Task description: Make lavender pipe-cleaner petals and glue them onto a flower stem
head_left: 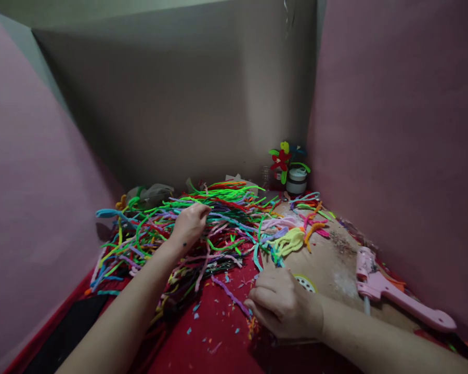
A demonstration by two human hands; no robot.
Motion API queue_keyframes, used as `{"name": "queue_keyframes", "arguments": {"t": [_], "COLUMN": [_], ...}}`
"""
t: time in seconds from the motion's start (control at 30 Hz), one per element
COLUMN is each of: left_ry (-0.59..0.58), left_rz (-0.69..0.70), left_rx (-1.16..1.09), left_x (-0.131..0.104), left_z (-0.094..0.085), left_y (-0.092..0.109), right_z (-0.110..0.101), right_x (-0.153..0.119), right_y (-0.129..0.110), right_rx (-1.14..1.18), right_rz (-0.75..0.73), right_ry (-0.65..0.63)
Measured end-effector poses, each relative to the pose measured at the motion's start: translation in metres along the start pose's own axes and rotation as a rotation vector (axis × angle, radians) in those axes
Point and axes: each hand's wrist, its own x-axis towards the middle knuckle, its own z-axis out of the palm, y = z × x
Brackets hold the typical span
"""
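Observation:
A large heap of colourful fuzzy stems [226,208] lies across the middle of the red cloth [203,332]. My left hand [191,222] is over the heap with its fingers pinched together; what they hold, if anything, is too small to tell. Lower and to the right, my right hand [283,303] has its fingers curled closed near the front edge of a brown board [331,259]. What is inside it is hidden. A purple stem [231,294] lies on the cloth just left of my right hand. A yellow bundle of stems [290,242] rests beyond it.
A pink glue gun [405,300] lies at the right. Behind my right hand is a round yellow-rimmed object [305,283]. Fuzzy flowers [281,159] stand beside a lidded jar [297,181] at the back. Pink panels [401,130] rise on both sides. Small scraps dot the cloth.

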Motion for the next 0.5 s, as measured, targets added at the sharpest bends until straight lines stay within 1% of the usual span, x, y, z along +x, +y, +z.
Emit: {"name": "queue_keyframes", "arguments": {"t": [0.23, 0.3, 0.37, 0.43, 0.47, 0.5], "left_ry": [-0.045, -0.051, -0.048, -0.044, -0.042, -0.04], "left_rz": [0.17, 0.185, 0.175, 0.167, 0.17, 0.176], "left_rx": [0.071, 0.12, 0.181, 0.238, 0.262, 0.283], "left_x": [0.03, 0.036, 0.039, 0.04, 0.039, 0.038], "left_z": [0.023, 0.03, 0.034, 0.037, 0.037, 0.036], "left_y": [0.036, 0.042, 0.043, 0.041, 0.038, 0.036], "right_z": [0.001, 0.001, -0.002, -0.01, -0.016, -0.022], "right_x": [-0.001, 0.0, 0.002, 0.007, 0.011, 0.016], "right_y": [0.002, 0.003, 0.002, -0.001, -0.002, -0.003], "right_rx": [0.023, 0.032, 0.079, 0.207, 0.305, 0.422], "right_rz": [0.01, 0.015, 0.032, 0.117, 0.203, 0.328], "right_ry": [0.025, 0.028, 0.032, 0.039, 0.051, 0.044]}}
